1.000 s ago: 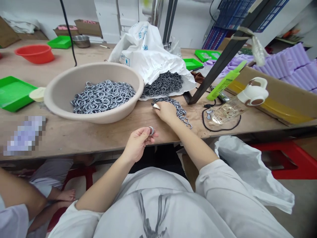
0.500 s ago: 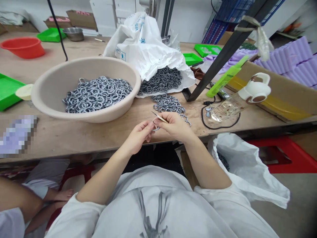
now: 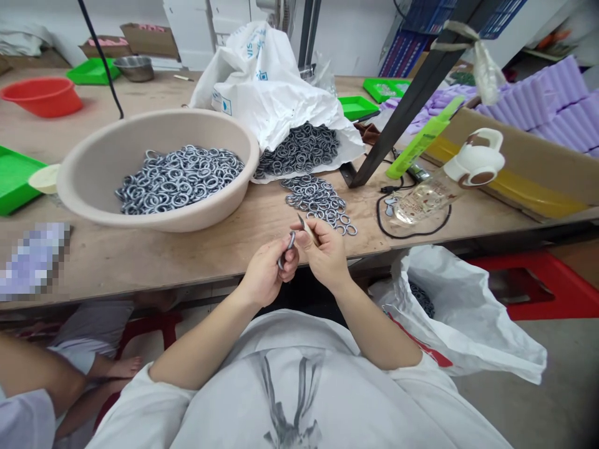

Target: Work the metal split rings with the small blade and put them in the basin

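Observation:
My left hand (image 3: 266,274) pinches a metal ring (image 3: 290,242) upright at the table's front edge. Against it, my right hand (image 3: 325,249) holds a thin pointed tool (image 3: 306,227), its tip near the ring. Just beyond my hands lies a loose heap of rings (image 3: 321,199) on the wooden table (image 3: 154,249). A beige basin (image 3: 116,156) to the left holds many more rings. A white plastic bag (image 3: 276,93) behind spills another pile of rings (image 3: 299,149).
A clear bottle with a white cap (image 3: 444,187) and a black cable lie to the right. A dark slanted post (image 3: 402,106) crosses there. Green trays, a red bowl (image 3: 42,96) and a cardboard box of purple rolls (image 3: 538,118) ring the table. Another person's arm (image 3: 32,368) is at lower left.
My right hand left the loose ring heap and came back to my left hand with the tool. Both hands drew closer to my body, and the ring now stands upright.

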The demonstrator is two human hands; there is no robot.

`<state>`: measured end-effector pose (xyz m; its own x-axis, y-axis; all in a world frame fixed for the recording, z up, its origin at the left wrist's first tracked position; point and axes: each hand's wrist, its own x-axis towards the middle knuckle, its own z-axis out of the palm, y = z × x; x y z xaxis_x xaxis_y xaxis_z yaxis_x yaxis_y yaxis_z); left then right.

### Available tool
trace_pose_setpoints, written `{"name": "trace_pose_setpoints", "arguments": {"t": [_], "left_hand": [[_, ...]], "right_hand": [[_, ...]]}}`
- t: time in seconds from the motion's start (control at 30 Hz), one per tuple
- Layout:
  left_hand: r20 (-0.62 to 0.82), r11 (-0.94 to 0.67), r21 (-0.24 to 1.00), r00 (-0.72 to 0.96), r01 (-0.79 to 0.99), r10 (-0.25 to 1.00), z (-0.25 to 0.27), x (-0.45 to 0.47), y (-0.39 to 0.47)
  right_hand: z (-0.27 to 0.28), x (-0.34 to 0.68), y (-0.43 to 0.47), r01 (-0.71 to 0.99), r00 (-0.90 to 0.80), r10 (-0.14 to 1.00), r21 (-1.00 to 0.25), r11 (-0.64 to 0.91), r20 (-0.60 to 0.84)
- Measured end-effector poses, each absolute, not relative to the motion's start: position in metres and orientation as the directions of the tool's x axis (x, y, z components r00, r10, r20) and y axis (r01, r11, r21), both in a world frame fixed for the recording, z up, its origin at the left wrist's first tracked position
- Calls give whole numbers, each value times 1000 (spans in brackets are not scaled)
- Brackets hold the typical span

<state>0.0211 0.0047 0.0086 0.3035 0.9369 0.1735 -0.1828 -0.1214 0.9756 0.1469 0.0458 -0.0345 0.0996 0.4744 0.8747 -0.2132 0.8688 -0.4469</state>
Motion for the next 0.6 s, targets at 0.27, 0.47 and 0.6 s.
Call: {"name": "trace_pose_setpoints", "arguments": {"t": [0.27, 0.47, 0.6], "left_hand": [[113, -36, 959, 262, -282, 958, 8, 23, 0], [154, -81, 961, 268, -266, 951, 7, 21, -2], [153, -82, 959, 253, -271, 955, 6, 21, -2]], "right_hand": [[-40, 155, 32, 286, -6, 194, -184, 940, 981], [-38, 156, 33, 286, -43, 220, -199, 937, 974], [-39, 156, 33, 277, -65, 247, -220, 935, 967]]}}
